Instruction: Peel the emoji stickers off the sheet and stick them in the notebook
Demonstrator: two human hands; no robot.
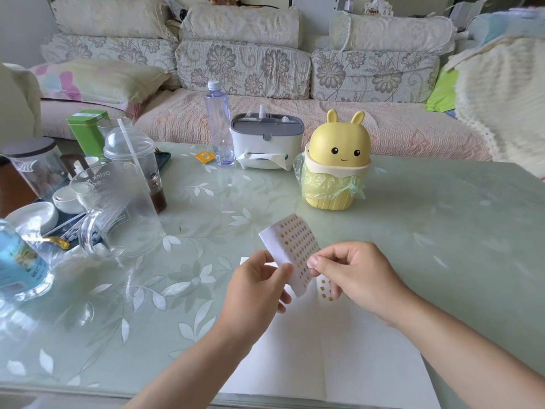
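Sticker sheet (292, 243) in the pinch of left hand (259, 287) and right hand (354, 276) alike, aloft above notebook (339, 364).

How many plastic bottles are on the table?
2: a tall clear bottle beside the tissue box, and a blue-labelled bottle at the left edge. Clutter there may hide more.

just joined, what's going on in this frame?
A person's left hand holds the sticker sheet up off the table, gripping its lower left part. The right hand pinches the sheet's right edge, apparently working a sticker loose. The notebook lies open on the table under both hands. A few yellow dots show just below the right hand; I cannot tell whether they are already stuck on the page or still on a strip of the sheet.
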